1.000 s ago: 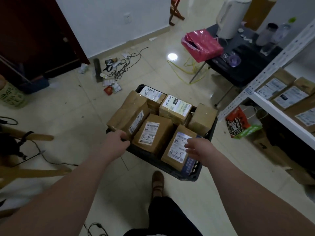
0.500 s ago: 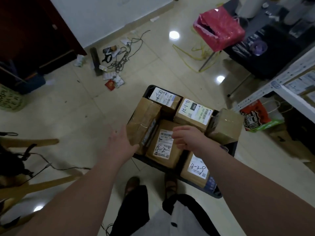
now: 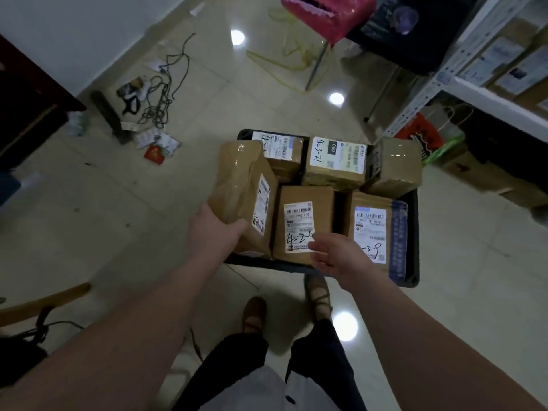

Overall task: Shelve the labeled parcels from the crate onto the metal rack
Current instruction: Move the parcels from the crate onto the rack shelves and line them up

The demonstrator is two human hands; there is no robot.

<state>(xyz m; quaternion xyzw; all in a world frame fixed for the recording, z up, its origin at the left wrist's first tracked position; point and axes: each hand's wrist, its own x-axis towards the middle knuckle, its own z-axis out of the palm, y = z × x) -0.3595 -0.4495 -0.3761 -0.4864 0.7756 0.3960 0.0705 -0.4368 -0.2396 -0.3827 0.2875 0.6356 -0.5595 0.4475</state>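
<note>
The floor (image 3: pixel 148 232) is of glossy beige tiles, and round lamps are mirrored in it as white spots (image 3: pixel 237 37). A white wall (image 3: pixel 89 31) runs along the far left, with dark red-brown furniture (image 3: pixel 26 114) before it. Near the wall a tangle of black cables (image 3: pixel 161 96) lies on the tiles, beside some papers (image 3: pixel 148 137) and a red card (image 3: pixel 154 152). Farther back a yellow cord (image 3: pixel 284 51) lies loose near the leg of a black desk (image 3: pixel 415 46), and a pink bag (image 3: pixel 329 13) sits at its corner. At the lower left a wooden bar (image 3: pixel 44 301) shows. The room is dim
</note>
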